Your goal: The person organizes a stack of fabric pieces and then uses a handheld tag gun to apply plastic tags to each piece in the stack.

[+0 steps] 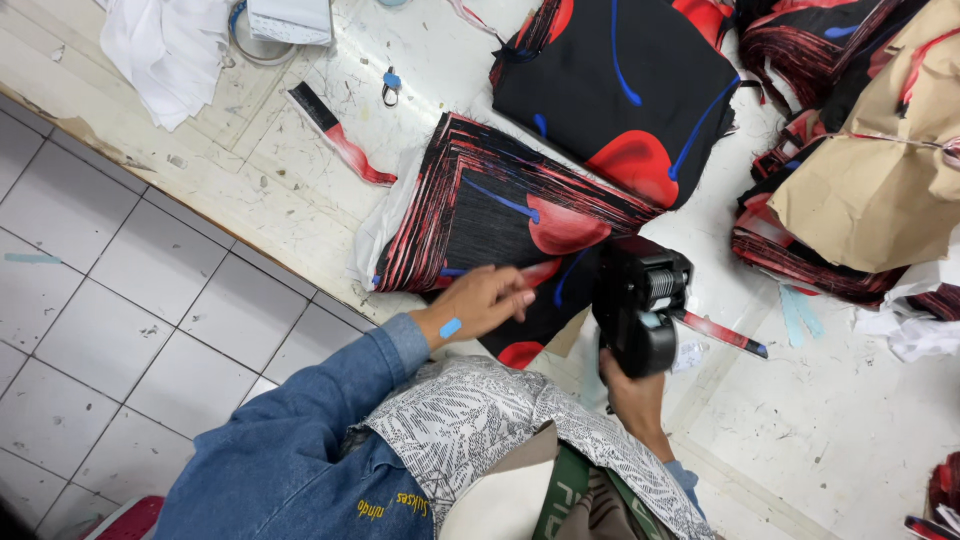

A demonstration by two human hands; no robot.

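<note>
The left hand (pixel 480 300), reaching out of a blue denim sleeve (pixel 330 400) with a small blue sticker (pixel 450 327) at the wrist, lies flat with its fingers stretched together and close, resting on the near edge of a thick stack of cut fabric pieces (pixel 490 215), black with red shapes and blue lines; the hand grips nothing, it only presses on the top layer. Just to its right, the right hand (pixel 632 395) is wrapped round the handle of a black handheld labelling gun (pixel 640 305), fingers closed firmly on it, with the gun's roller head held over the lower right corner of the same stack and a strip of red and black tape (pixel 722 333) trailing out to the right. The stack sits on a worn, scratched white worktable (pixel 300 160), near its front edge, with a white sheet showing beneath its left side. Beyond it lies a second bundle of the same printed fabric (pixel 620 80), touching the first at its far corner. To the right are more layered bundles, one covered by a brown paper pattern piece (pixel 880 190). A loose red and black fabric strip (pixel 340 140) lies on the table to the left of the stack, small thread snips (pixel 390 87) lie farther back, and white cloth (pixel 165 50) is bunched at the far left corner above the grey tiled floor (pixel 120 300)
</note>
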